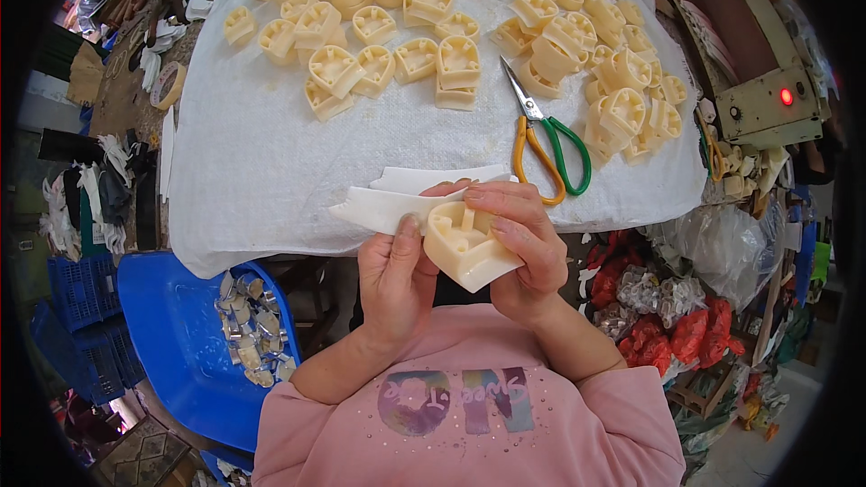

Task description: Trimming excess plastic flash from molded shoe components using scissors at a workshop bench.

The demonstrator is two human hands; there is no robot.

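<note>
Close to my body, over the table's near edge, I hold a cream plastic shoe heel (471, 263), its hollow D-shaped end with inner posts turned up. My right hand (532, 261) grips it, thumb and fingers closed around its right side and top. A white strip (381, 208), thin and flexible, runs leftward from the heel. My left hand (395, 281) pinches this strip with the thumb and touches the heel's left side. Another white strip (428, 179) lies just behind. Scissors (532, 113) with one green and one orange handle rest on the cloth beyond my right hand.
Many cream heels (370, 70) are spread and piled across the white cloth (262, 144); the right-hand pile (622, 108) is densest. A blue tub (171, 343) holding shiny pieces stands lower left. A machine box with a red light (776, 108) sits far right, above plastic bags (699, 334).
</note>
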